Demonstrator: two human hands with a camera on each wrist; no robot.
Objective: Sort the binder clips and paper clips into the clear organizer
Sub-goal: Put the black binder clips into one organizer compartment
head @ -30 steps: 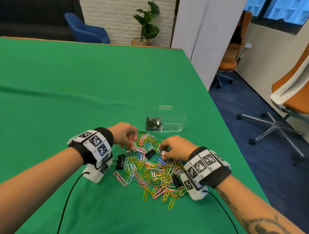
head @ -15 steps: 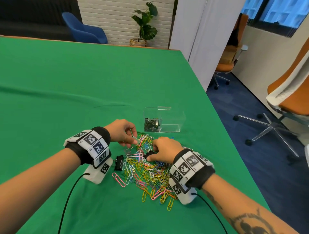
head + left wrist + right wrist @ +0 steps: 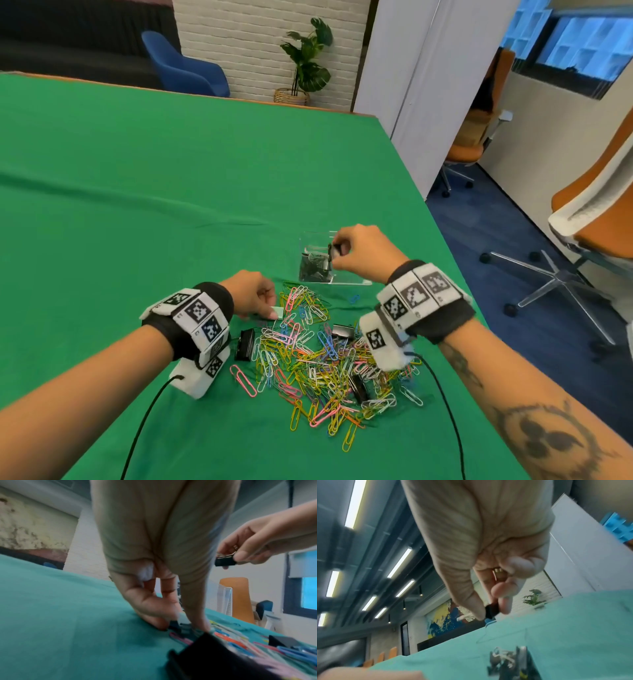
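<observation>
Overhead, from the head camera, the right hand [image 3: 359,253] is raised above the clear organizer [image 3: 356,282], its thumb and fingers curled in a pinch on a black binder clip [image 3: 331,251] held over the left compartment, where a dark heap of binder clips [image 3: 313,267] already lies. The organizer stands on the green cloth [image 3: 137,205] just beyond the pile of coloured paper clips [image 3: 322,359], which spreads between the two wrists. The left hand [image 3: 251,294] is down at the near-left edge of that pile, fingertips bent onto the cloth around something small and dark. Loose binder clips remain in the pile: one [image 3: 246,344] beside the left wrist, another [image 3: 342,331] near the right wrist, a third [image 3: 359,388] lower down. In the left wrist view, the left hand [image 3: 163,574] reaches down to the cloth [image 3: 68,615] with thumb and fingers closing on a small black clip [image 3: 176,625] that lies there; blur keeps me from telling whether it is lifted. The right hand [image 3: 257,545] shows at upper right, pinching its binder clip [image 3: 224,561] in the air. In the right wrist view, the right hand [image 3: 488,547] grips the black clip [image 3: 491,609] between thumb and fingertips, above the blurred clips [image 3: 508,661] in the organizer.
</observation>
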